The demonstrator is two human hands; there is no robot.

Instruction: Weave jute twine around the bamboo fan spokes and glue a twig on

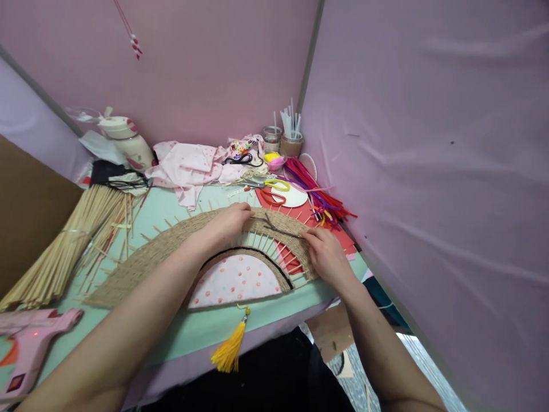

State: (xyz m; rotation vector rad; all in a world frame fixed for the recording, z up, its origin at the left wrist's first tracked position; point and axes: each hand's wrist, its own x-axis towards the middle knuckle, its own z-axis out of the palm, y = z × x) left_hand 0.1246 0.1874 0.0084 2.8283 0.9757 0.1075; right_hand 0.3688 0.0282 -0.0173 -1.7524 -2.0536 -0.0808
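A fan-shaped piece (141,269) of twine woven over thin sticks lies on the table, its stick ends poking out along the outer edge. At its middle is a half-round of white cloth (234,280) with pink prints, edged in twine and a black cord. A thin dark forked twig (278,230) lies along the upper right of the woven band. My left hand (231,222) is closed at the twig's left end, fingertips on the band. The twig's right end is pinched in my right hand (328,254). A yellow tassel (230,347) hangs below the cloth at the table's front edge.
A pink glue gun (36,343) lies front left, beside bundled sticks (64,246). At the back stand a bottle (128,143) and a cup of white glue sticks or straws (291,146). Scissors (272,197), pink cloth (189,163) and coloured pipe cleaners (323,200) lie behind the fan.
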